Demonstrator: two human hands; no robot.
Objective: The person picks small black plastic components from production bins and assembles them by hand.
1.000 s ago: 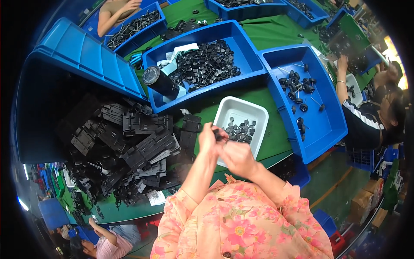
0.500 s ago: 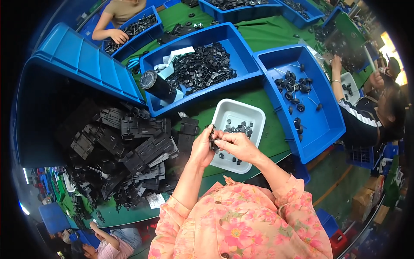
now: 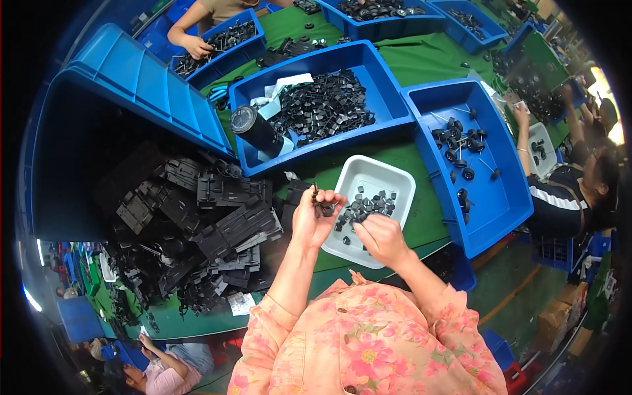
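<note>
My left hand (image 3: pixel 312 222) is closed around a small black plastic part (image 3: pixel 322 208), raised at the left rim of the white tray (image 3: pixel 407 191). Most of that part is covered by the fingers, so its full shape is hidden. My right hand (image 3: pixel 384 241) is over the tray's near right side, its fingers curled and pressed together. Whatever those fingertips hold, if anything, cannot be seen. Several small black block-like pieces (image 3: pixel 380 204) lie loose in the tray between and beyond my hands.
Left, a tipped blue crate (image 3: pixel 151 85) opens onto piled flat black plastic plates (image 3: pixel 230 230). Beyond the tray, a blue bin (image 3: pixel 388 79) holds small black parts and a dark lidded cup (image 3: pixel 253 128). A blue bin (image 3: pixel 503 204) at right holds wheels on axles. Other people work around the table.
My right hand has come away from the black part in my left hand and moved right and down over the tray. The left hand keeps its part. The whole view has shifted slightly.
</note>
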